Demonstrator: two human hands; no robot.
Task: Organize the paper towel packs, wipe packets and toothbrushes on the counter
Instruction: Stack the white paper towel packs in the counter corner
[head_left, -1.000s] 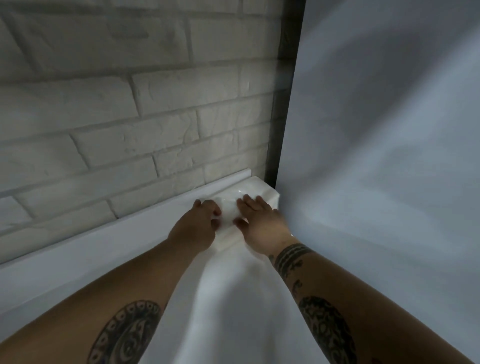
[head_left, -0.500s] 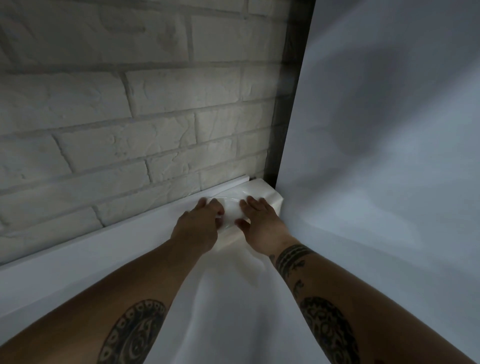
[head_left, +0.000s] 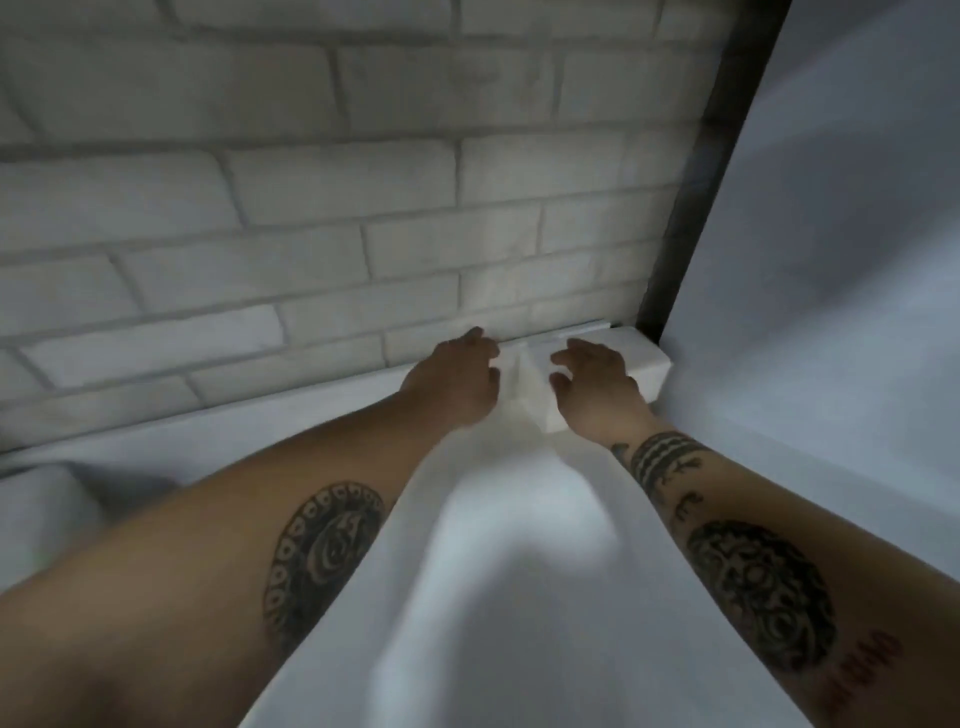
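Note:
A white wrapped pack (head_left: 531, 391) lies in the far corner of the white counter (head_left: 493, 597), against the brick wall. My left hand (head_left: 451, 382) is at the pack's left side, fingers loosely bent and touching its edge. My right hand (head_left: 597, 387) hovers over the pack's right part with relaxed, slightly curved fingers and grips nothing. The pack's right end (head_left: 652, 366) shows past my right hand. The picture is blurred, so I cannot tell which kind of pack it is. No toothbrushes are in view.
A white brick wall (head_left: 311, 218) runs along the back of the counter. A tall white panel (head_left: 841, 270) closes off the right side, with a dark gap (head_left: 693, 208) between it and the wall. A blurred pale shape (head_left: 36, 514) sits at the left edge.
Both hands were pressed close together on the pack; now they have drawn apart, fingers loosened, leaving the middle of the pack uncovered. The view has tilted up slightly.

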